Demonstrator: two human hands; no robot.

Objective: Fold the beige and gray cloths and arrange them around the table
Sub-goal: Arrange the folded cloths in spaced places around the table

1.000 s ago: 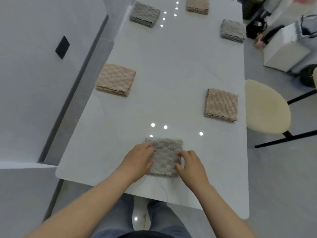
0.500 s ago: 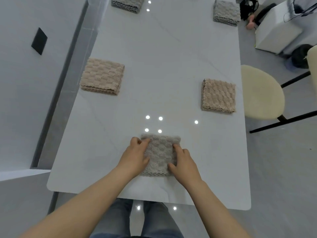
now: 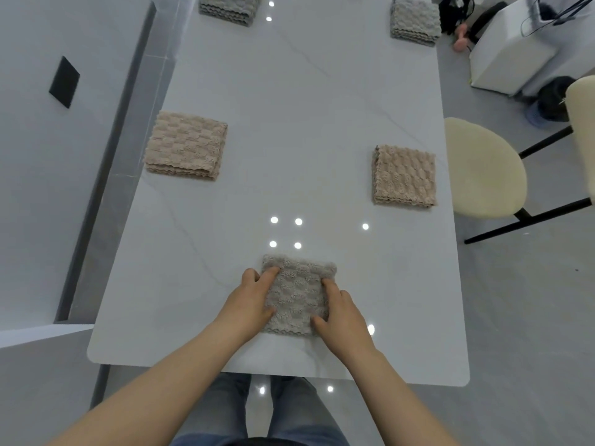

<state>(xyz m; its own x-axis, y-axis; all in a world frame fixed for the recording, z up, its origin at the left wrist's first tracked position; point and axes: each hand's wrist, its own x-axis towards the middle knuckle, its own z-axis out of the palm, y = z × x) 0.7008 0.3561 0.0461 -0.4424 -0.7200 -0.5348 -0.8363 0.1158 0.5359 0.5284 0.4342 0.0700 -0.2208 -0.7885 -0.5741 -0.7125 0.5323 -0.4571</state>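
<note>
Near edge, centre:
- Near gray cloth (image 3: 297, 294): folded to a thick square and lying flat on the white table (image 3: 289, 123), just in from its near edge. Waffle-textured pile, scalloped hem.
- Left hand (image 3: 254, 300): released, with its fingers stretched onto the cloth's left side, pressing it down.
- Right hand (image 3: 341, 320): likewise released, with its fingers along the right edge and the thumb at the near right corner. Neither hand is clenched round anything.

Handling, as judged: light, soft and limp. The stacked layers will likely spring open or slide on the glossy tabletop if let go carelessly. It is not fragile. Best taken by two opposite edges with every layer pinched together, or pushed flat under open palms.

Middle of the table:
- Left beige cloth (image 3: 186, 144): folded, close to the left edge.
- Right beige cloth (image 3: 404, 175): folded, close to the right edge, with a cream chair (image 3: 483, 169) just beyond it.

Far end:
- Far-left gray cloth (image 3: 228, 8): folded, partly cut off by the frame.
- Far-right gray cloth (image 3: 413, 17): folded, at the right edge.

Off the table:
- Black wall plate (image 3: 64, 82), left.
- White box (image 3: 512, 53), far right.

Markings: no brand, label or legible writing on any item.
</note>
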